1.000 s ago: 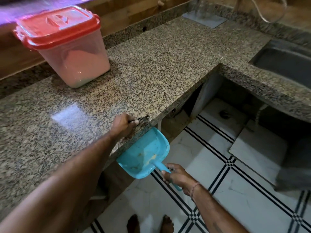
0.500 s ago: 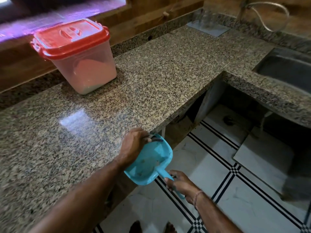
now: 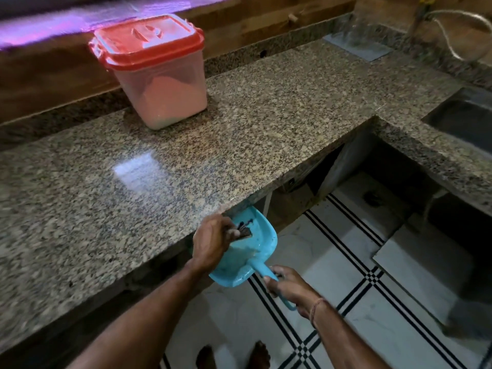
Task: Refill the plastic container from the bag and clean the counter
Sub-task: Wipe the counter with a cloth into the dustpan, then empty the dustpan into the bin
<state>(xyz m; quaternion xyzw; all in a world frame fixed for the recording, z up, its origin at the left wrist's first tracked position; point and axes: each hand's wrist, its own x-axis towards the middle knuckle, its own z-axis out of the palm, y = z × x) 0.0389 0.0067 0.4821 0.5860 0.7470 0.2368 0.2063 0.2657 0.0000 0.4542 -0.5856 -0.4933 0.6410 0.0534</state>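
Note:
A clear plastic container with a shut red lid stands at the back of the granite counter, holding pale powder. Below the counter's front edge hangs a blue dustpan. My right hand grips its handle. My left hand is shut on a small dark brush, whose bristles rest inside the pan. No bag is in view.
A sink is set in the counter's right wing. A hose loops at the back right. Below lies a white tiled floor with black lines, and my bare feet stand near the counter.
My left hand has moved with the brush from the counter's edge down into the dustpan. The view has tilted, so the container sits more to the right.

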